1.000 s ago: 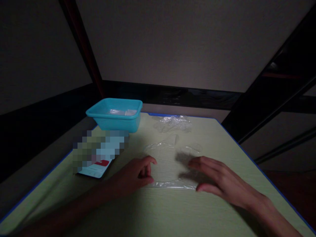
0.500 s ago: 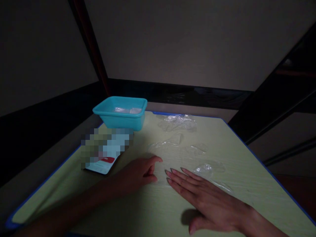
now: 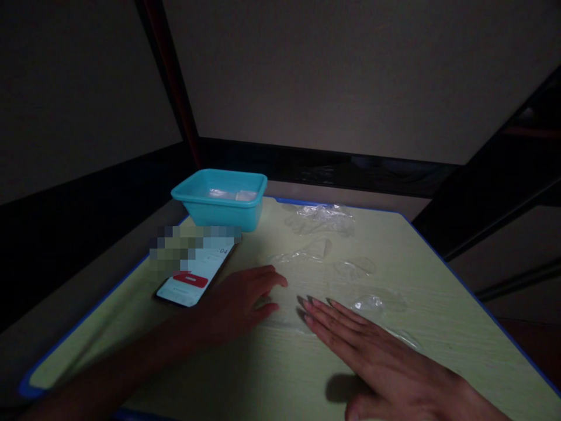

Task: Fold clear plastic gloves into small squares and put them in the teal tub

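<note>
My left hand (image 3: 248, 301) is low over the table, thumb and slightly bent fingers apart, with nothing visible between them. Thin clear plastic (image 3: 284, 328) lies flat by its fingertips, its outline faint. To the right, my right hand (image 3: 363, 351) is stretched out palm down, fingers straight and side by side, thumb held away. Its fingertips are over or on the edge of the clear plastic; whether they touch it I cannot tell. Crinkled, see-through plastic pieces that look like disposable gloves (image 3: 307, 251) spread beyond my hands, one bunched part (image 3: 370, 303) close to my right fingers.
A turquoise plastic basin (image 3: 219, 213) with white and clear plastic in it stands at the back left. Before it lies a phone (image 3: 186, 289) with its screen lit, partly blurred. More crumpled clear plastic (image 3: 324, 219) lies at the far edge. The pale table (image 3: 456, 327) has a blue rim.
The view has shifted slightly, so the table's contents sit a little further right. My left fingers have uncurled somewhat. My right hand stays flat, a touch lower right in view.
</note>
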The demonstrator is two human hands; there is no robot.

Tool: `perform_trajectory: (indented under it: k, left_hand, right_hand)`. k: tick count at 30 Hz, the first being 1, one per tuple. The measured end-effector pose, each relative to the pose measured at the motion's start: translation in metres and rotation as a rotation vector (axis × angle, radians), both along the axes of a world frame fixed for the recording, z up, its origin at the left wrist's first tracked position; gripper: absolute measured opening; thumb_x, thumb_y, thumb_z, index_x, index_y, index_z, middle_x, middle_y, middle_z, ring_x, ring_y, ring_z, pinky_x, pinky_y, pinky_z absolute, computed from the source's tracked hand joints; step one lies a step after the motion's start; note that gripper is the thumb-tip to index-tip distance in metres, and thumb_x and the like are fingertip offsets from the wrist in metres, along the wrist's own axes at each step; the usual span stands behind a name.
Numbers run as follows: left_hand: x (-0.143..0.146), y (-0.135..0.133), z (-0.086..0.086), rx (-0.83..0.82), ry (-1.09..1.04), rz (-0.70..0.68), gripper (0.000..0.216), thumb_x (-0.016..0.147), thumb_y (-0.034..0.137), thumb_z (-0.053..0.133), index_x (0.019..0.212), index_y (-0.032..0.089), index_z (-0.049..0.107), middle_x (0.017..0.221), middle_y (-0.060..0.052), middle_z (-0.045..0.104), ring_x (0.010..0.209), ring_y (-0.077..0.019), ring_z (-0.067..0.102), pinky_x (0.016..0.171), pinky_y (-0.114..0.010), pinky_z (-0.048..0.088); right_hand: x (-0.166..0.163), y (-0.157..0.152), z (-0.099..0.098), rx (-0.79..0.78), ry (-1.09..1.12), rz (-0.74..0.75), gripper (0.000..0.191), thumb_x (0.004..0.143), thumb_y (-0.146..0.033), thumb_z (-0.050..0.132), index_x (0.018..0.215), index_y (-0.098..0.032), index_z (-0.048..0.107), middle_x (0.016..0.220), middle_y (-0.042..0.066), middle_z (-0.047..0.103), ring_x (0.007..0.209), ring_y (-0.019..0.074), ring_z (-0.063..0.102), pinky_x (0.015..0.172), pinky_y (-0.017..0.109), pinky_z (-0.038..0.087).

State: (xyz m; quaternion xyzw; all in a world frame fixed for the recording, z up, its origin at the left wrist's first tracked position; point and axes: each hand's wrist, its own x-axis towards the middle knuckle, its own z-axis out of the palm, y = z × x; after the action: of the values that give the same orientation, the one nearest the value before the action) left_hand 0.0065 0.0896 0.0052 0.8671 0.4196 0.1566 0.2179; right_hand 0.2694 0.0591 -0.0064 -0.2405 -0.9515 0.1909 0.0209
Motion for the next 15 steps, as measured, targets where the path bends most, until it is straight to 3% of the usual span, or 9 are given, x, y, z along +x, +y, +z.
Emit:
perform_trajectory:
  k: [3,5,8,11,15]
  left_hand:
    - [0.016,-0.012,-0.009,0.164,-0.079,-0.131,0.025,0.083,0.024,0.05,0.106,0.016,0.057,0.104,-0.009,0.06,0.092,-0.02,0.054,0.084,-0.033,0.043]
    - [0.025,-0.02,-0.015,0.178,-0.041,-0.273,0.04,0.082,0.032,0.055,0.116,0.011,0.052,0.117,-0.015,0.057,0.108,-0.0247,0.051,0.094,-0.037,0.04]
    - [0.03,-0.026,-0.019,0.123,0.047,-0.411,0.068,0.079,0.045,0.057,0.131,0.007,0.038,0.14,-0.02,0.037,0.13,-0.0293,0.032,0.106,-0.043,0.028]
    - [0.029,-0.026,-0.022,0.064,0.072,-0.449,0.077,0.082,0.053,0.05,0.139,0.008,0.025,0.147,-0.019,0.022,0.137,-0.0285,0.017,0.11,-0.046,0.02]
    - [0.026,-0.025,-0.026,0.014,0.069,-0.433,0.079,0.083,0.057,0.047,0.142,0.011,0.021,0.148,-0.016,0.016,0.137,-0.0292,0.015,0.111,-0.047,0.017]
  right_hand:
    - [0.005,0.001,0.0,0.102,0.03,-0.096,0.092,0.081,-0.062,0.044,0.144,-0.014,-0.002,0.15,0.012,0.007,0.136,0.0278,0.013,0.109,0.046,0.02]
    - [0.008,0.002,-0.003,0.16,0.032,-0.159,0.089,0.082,-0.063,0.039,0.144,-0.013,-0.002,0.15,0.013,0.006,0.136,0.0288,0.013,0.109,0.046,0.022]
    - [0.01,0.003,-0.01,0.192,0.014,-0.206,0.088,0.083,-0.063,0.037,0.143,-0.012,-0.002,0.15,0.014,0.004,0.136,0.0298,0.012,0.108,0.048,0.023]
    - [0.009,0.004,-0.017,0.179,-0.033,-0.215,0.09,0.082,-0.063,0.038,0.143,-0.011,-0.003,0.149,0.017,0.004,0.136,0.0298,0.012,0.108,0.048,0.023]
    - [0.008,0.004,-0.019,0.181,-0.045,-0.219,0.089,0.083,-0.061,0.041,0.143,-0.012,-0.004,0.149,0.016,0.004,0.136,0.029,0.012,0.108,0.048,0.023]
